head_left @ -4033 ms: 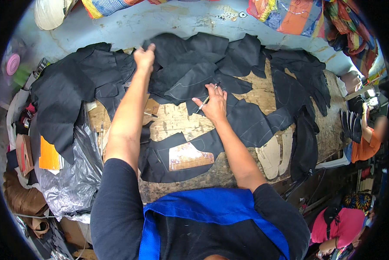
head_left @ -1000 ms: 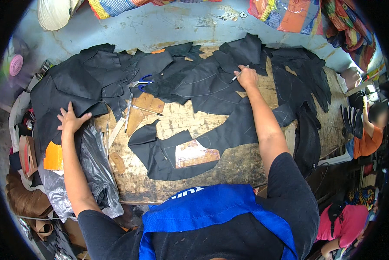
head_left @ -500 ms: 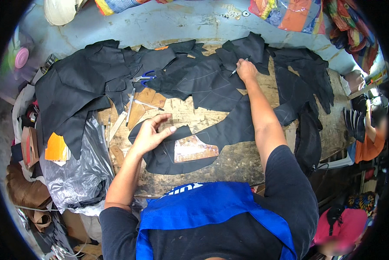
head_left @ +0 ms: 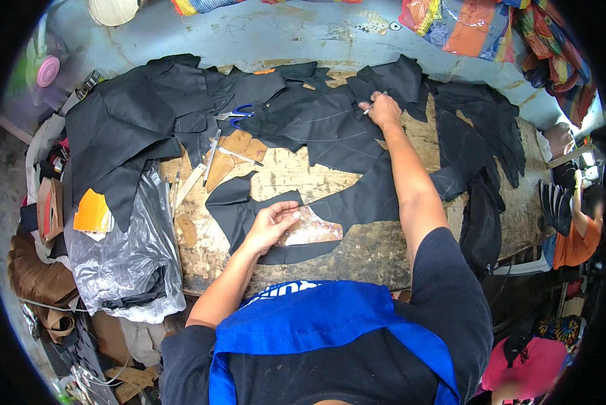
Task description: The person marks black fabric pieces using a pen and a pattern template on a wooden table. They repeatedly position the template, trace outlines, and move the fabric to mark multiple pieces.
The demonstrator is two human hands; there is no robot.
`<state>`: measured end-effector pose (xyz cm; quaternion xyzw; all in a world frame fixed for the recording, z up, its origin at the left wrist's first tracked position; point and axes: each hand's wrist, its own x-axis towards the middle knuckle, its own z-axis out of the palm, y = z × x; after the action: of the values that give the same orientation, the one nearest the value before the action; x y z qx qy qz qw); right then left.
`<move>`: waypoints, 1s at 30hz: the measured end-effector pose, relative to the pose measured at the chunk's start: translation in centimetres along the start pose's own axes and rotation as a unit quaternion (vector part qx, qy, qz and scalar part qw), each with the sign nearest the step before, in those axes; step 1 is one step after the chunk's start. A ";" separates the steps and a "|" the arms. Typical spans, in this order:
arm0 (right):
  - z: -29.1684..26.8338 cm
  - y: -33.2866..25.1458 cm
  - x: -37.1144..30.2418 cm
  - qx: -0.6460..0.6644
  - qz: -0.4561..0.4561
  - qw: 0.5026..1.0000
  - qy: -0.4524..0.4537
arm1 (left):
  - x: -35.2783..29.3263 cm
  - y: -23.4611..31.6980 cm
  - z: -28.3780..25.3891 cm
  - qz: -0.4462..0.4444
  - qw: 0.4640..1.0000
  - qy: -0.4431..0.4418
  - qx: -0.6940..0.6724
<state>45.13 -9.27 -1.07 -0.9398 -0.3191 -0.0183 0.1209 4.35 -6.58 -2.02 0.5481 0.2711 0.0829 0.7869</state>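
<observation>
My left hand (head_left: 270, 228) is at the left end of a shiny, pale, blade-shaped template (head_left: 316, 228), thumb and forefinger pinched together at its upper left corner. The template lies on a black leather-like piece (head_left: 303, 254), and my fingers hide its left end. Farther up the table, my right hand (head_left: 384, 109) is closed around a slim pen (head_left: 366, 112), of which only a short part shows. Beneath and in front of that hand spreads a black sheet (head_left: 337, 135) marked with pale outlines.
Blue-handled scissors (head_left: 239, 116) lie on the black pieces, near pens (head_left: 212, 151) and brown templates (head_left: 230, 152). Black scraps cover the worn wooden table's (head_left: 276, 182) far side. Clear plastic (head_left: 124, 270) hangs at left. A person in orange (head_left: 576, 239) sits at right, another in pink (head_left: 529, 364) below.
My left hand has moved right and down from above the black piece onto the template, its fingers closing. My right hand stays near the same place, its pen now mostly tucked into the hand.
</observation>
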 end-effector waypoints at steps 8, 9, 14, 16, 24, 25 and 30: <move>1.8 -1.5 0.6 -0.090 -0.021 0.996 0.004 | -0.2 -1.6 0.6 0.028 0.997 0.059 0.037; 1.6 -1.3 1.0 -0.073 -0.034 0.997 0.016 | -0.3 -1.8 0.6 0.035 0.997 0.069 0.019; -2.8 -0.9 0.4 0.020 -0.030 0.995 0.091 | 0.0 -1.5 0.4 0.036 0.997 0.061 0.019; -5.5 -1.7 -1.6 0.022 -0.047 0.988 0.148 | 0.6 -0.9 0.5 0.027 0.998 0.061 -0.002; -5.7 -11.3 -23.1 0.128 -0.313 0.941 0.021 | 3.4 1.6 2.2 0.058 0.961 0.034 -0.268; -5.2 -12.0 -25.1 0.211 -0.281 0.930 -0.106 | 3.9 2.0 2.3 0.034 0.959 0.071 -0.273; -3.9 -9.5 -22.8 0.356 -0.078 0.931 0.034 | 0.9 2.7 -0.1 0.039 0.972 0.187 -0.139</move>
<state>21.43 -16.53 2.20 -0.8063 -0.3723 0.0556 0.4563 5.46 -5.06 0.07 0.4179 0.3779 0.2513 0.7871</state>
